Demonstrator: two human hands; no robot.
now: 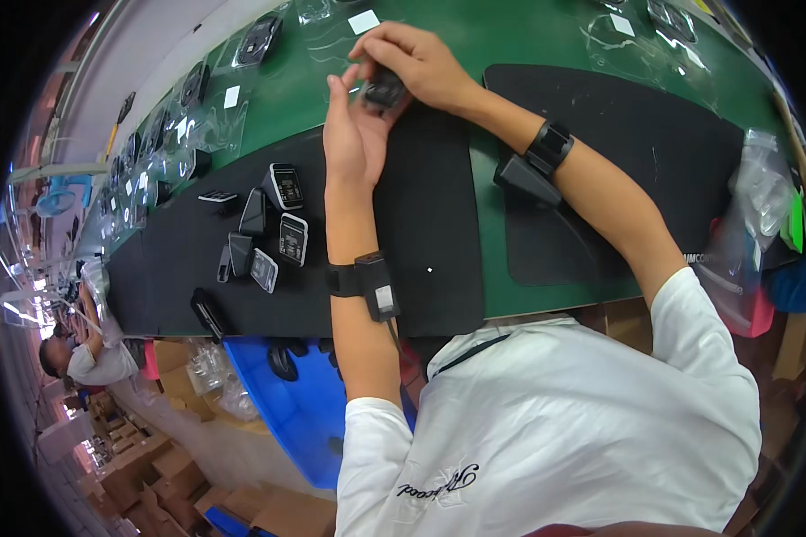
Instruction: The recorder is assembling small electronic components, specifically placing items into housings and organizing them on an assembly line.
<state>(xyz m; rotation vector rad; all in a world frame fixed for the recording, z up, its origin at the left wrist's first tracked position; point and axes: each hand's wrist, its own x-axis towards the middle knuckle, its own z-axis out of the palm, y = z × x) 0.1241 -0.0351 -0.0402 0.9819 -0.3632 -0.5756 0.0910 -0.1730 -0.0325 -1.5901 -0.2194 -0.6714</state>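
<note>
Above the far edge of the black mat, a small black plastic device (383, 90) is between my two hands. My left hand (356, 139) has its palm turned up and its thumb stretched out, with its fingers partly hidden behind the device. Over the top curls my right hand (418, 67), its fingers bent around the device's far side. To the left on the mat lie several loose black devices with pale rims, among them one face-up device (293, 239) and another device (286, 186) just beyond it.
Clear plastic packages with black devices and white labels (232, 97) line the green table (282, 112). A second black mat (600, 107) lies right, near a clear bag (761, 192). Below the left edge is a blue bin (278, 421). Another person (98, 358) is far left.
</note>
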